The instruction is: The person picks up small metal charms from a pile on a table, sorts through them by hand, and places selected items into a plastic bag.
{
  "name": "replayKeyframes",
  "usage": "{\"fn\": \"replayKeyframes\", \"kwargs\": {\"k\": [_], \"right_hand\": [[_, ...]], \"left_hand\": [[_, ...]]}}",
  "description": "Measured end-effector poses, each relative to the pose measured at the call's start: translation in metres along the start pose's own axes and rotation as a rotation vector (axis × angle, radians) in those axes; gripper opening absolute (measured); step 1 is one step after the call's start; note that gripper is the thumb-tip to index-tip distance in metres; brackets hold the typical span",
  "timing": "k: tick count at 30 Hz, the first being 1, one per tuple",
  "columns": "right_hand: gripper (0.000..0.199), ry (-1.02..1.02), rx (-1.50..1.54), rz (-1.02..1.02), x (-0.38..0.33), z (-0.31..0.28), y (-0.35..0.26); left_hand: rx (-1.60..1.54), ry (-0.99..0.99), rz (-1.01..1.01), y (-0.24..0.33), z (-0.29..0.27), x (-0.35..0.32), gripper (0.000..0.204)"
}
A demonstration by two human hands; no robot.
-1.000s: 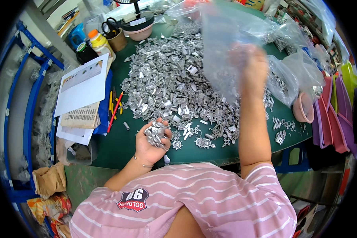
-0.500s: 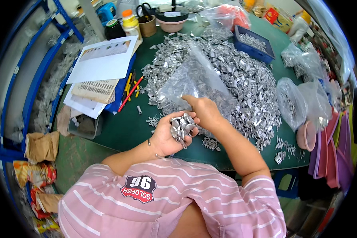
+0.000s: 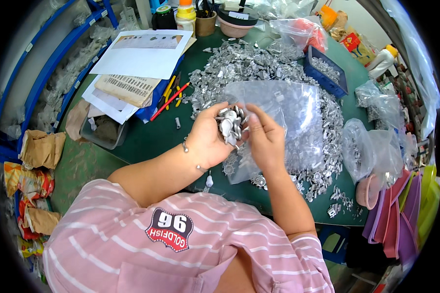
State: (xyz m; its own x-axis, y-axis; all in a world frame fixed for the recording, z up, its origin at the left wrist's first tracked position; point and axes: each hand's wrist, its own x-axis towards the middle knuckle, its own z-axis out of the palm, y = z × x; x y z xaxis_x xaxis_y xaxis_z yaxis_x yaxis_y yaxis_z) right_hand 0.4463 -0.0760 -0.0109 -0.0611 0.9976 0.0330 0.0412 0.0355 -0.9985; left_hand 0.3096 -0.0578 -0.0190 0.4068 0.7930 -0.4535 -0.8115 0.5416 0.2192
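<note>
My left hand (image 3: pixel 208 139) is cupped, palm up, around a heap of small smooth silver metal pieces (image 3: pixel 231 128). Close against its right side, my right hand (image 3: pixel 268 139) has its thumb and fingers bent beside the pieces. A clear plastic bag (image 3: pixel 298 122) spreads from behind that hand across the pile; the fingers seem to grip it, though their contact is partly hidden. Beyond both hands lies a broad mound of silver metal parts (image 3: pixel 249 61). One silver drop-shaped piece (image 3: pixel 209 181) shows below my left wrist, near the table's front edge.
Papers (image 3: pixel 137 53), a red pencil (image 3: pixel 170 101) and yellow-handled tools lie at the left. A blue tray (image 3: pixel 327 75) of small parts stands at the back right. Filled plastic bags (image 3: pixel 359 146) and a pink cup (image 3: pixel 367 190) line the right side of the green table (image 3: pixel 146 139).
The plastic bag has come nearer and spread out flat to the right. My right hand has turned upright beside the pieces. My left hand, still holding them, has risen slightly.
</note>
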Motion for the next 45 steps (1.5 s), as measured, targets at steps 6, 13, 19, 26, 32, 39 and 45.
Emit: {"fn": "replayKeyframes", "kwargs": {"k": [6,13,19,26,32,39,45], "right_hand": [[0.031,-0.085,0.16,-0.131,-0.016,0.013,-0.027],[0.036,-0.075,0.363,-0.135,-0.034,-0.022,-0.08],[0.044,0.149,-0.185,-0.342,-0.031,-0.057,-0.092],[0.048,0.077,-1.158,-0.233,-0.048,-0.063,-0.046],[0.026,-0.043,-0.334,0.286,-0.056,-0.101,0.006],[0.013,0.281,0.918,-0.048,-0.05,-0.091,-0.052],[0.016,-0.022,1.168,-0.165,-0.057,-0.09,-0.037]], "left_hand": [[0.157,-0.043,-0.057,-0.003,0.02,0.039,0.02],[1.923,-0.277,0.248,0.014,0.075,-0.007,0.029],[1.903,-0.527,1.903,-0.001,0.102,-0.048,0.028],[1.718,-0.51,0.466,0.005,0.087,-0.005,0.01],[0.956,-0.445,0.308,-0.014,0.067,-0.007,0.011],[1.625,-0.6,0.193,0.011,0.087,-0.051,0.025],[1.092,-0.553,0.049,0.011,0.039,-0.037,0.02]]}}
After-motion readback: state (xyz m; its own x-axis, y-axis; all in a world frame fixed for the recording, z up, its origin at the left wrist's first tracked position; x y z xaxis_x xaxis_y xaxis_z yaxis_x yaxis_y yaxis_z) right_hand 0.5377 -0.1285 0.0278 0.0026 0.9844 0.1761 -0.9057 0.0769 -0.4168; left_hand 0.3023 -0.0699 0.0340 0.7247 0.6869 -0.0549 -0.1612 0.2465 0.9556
